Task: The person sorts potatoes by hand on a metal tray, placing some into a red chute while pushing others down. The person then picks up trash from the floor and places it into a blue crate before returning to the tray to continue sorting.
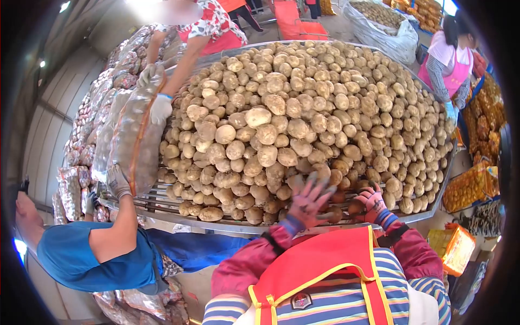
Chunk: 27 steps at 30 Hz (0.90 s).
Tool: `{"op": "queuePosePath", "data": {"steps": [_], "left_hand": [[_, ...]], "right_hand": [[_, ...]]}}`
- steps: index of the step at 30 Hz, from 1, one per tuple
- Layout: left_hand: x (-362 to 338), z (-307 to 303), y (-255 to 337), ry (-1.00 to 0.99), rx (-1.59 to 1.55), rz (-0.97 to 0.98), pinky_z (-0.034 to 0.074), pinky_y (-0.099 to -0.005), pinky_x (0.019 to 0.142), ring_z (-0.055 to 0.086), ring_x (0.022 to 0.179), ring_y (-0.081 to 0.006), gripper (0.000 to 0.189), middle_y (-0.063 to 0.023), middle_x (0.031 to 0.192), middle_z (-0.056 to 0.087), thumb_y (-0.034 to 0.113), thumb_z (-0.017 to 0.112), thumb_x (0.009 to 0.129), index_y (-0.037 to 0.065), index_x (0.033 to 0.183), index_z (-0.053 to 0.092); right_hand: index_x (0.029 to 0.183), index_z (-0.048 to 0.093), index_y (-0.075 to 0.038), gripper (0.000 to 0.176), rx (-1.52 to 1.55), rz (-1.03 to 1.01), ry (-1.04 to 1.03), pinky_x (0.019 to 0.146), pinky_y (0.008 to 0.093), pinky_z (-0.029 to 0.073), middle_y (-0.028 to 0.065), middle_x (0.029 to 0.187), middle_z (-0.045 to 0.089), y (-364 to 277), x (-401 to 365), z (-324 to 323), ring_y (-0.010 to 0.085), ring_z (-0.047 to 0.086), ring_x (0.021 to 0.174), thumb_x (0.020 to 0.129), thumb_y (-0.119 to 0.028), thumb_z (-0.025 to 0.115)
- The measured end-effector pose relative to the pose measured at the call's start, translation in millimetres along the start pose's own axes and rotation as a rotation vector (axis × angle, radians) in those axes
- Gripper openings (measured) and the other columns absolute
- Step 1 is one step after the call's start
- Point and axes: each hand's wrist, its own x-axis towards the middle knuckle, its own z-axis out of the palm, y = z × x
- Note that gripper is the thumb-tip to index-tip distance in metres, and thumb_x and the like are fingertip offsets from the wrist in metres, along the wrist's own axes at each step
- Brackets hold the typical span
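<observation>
A large heap of brown potatoes (265, 134) covers a metal-slatted sorting table (154, 205) in front of me. My left hand (307, 203), in a pink patterned glove, reaches over the near edge with its fingers spread on the potatoes. To its right, my right hand (371, 203) wears a matching glove, its fingers apart and resting against potatoes at the near edge. Several darker, shadowed potatoes (337, 197) lie between the two hands. Neither hand visibly grips a potato, though some fingertips are blurred among them.
On the left, a person in a blue shirt (92, 254) and another with white gloves (161, 108) handle a full mesh sack (138, 143). Another person in a pink apron (455, 73) stands at the far right. Filled sacks (471, 188) and a yellow crate (441, 242) lie right.
</observation>
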Motion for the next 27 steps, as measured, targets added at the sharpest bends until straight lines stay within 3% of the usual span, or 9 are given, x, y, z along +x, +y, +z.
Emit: {"op": "queuePosePath", "data": {"steps": [6,8,10,11,16,20,24,26,27], "left_hand": [[-73,-41,-58,0.148,0.144,-0.557,0.007,-0.0648,0.107,0.018,0.137,-0.0417,0.097,-0.0152,0.148,0.026,0.063,0.071,0.059,0.020,0.139,0.040],[-78,-30,-71,0.220,0.151,-0.543,0.003,-0.0631,0.109,0.017,0.136,-0.0456,0.098,-0.0191,0.146,0.027,0.064,0.072,0.058,0.016,0.138,0.041],[-71,-14,-67,-0.108,0.120,-0.586,0.003,-0.0644,0.108,0.011,0.135,-0.0514,0.103,-0.0194,0.148,0.022,0.065,0.074,0.053,0.017,0.138,0.041],[-67,-10,-63,-0.021,0.128,-0.525,0.004,-0.0660,0.107,0.011,0.133,-0.0547,0.103,-0.0205,0.147,0.024,0.072,0.068,0.054,0.027,0.141,0.037],[-37,-12,-42,-0.076,0.151,-0.650,0.004,-0.0708,0.104,0.018,0.132,-0.0531,0.099,-0.0174,0.147,0.027,0.078,0.060,0.057,0.026,0.139,0.041],[-30,-12,-47,-0.213,0.229,-0.356,0.003,-0.0739,0.101,0.023,0.133,-0.0472,0.090,-0.0090,0.146,0.033,0.076,0.057,0.062,0.024,0.135,0.046],[-56,21,-66,0.028,0.139,-0.356,0.007,-0.0716,0.102,0.028,0.131,-0.0444,0.094,-0.0104,0.141,0.039,0.076,0.059,0.059,0.021,0.134,0.047],[-59,29,-67,0.500,0.080,-0.296,0.011,-0.0695,0.102,0.028,0.131,-0.0427,0.096,-0.0110,0.140,0.039,0.074,0.062,0.059,0.017,0.135,0.045],[-59,15,-59,0.409,0.185,-0.342,0.013,-0.0682,0.102,0.027,0.131,-0.0424,0.095,-0.0149,0.142,0.035,0.070,0.064,0.061,0.015,0.135,0.043]], "right_hand": [[0.095,0.062,-0.016,0.060,0.098,0.101,0.019,0.103,0.0522,0.027,0.0051,0.097,0.059,5,32,-38,0.0290,0.052,0.104,0.046,-0.047,0.079],[0.094,0.062,-0.014,0.046,0.132,0.072,0.236,0.096,0.0469,0.034,0.0065,0.098,0.059,21,50,-40,0.0299,0.053,0.101,0.056,-0.032,0.078],[0.096,0.062,-0.012,0.038,0.088,0.138,0.354,0.093,0.0440,0.038,0.0079,0.100,0.060,18,81,-60,0.0313,0.053,0.101,0.064,-0.026,0.075],[0.098,0.062,-0.011,0.035,0.077,0.154,0.366,0.094,0.0424,0.039,0.0094,0.101,0.060,-1,101,-85,0.0327,0.053,0.102,0.068,-0.025,0.074],[0.114,0.058,-0.012,0.052,0.065,-0.206,0.247,0.104,0.0471,0.032,0.0097,0.116,0.056,-57,205,-121,0.0298,0.051,0.112,0.070,-0.035,0.073],[0.116,0.058,-0.017,0.051,-0.067,-0.525,0.146,0.100,0.0447,0.034,0.0071,0.116,0.057,-122,286,-109,0.0258,0.053,0.111,0.076,-0.048,0.063],[0.114,0.060,-0.018,0.052,-0.416,-0.504,-0.137,0.096,0.0580,0.030,0.0017,0.114,0.055,-164,303,-78,0.0210,0.047,0.115,0.077,-0.055,0.058],[0.114,0.061,-0.019,0.052,-0.451,-0.499,-0.148,0.096,0.0632,0.027,0.0002,0.117,0.055,-162,294,-76,0.0209,0.042,0.122,0.078,-0.056,0.056],[0.116,0.061,-0.020,0.053,-0.450,-0.464,-0.196,0.097,0.0627,0.026,0.0004,0.118,0.054,-160,289,-82,0.0218,0.041,0.123,0.078,-0.057,0.056]]}}
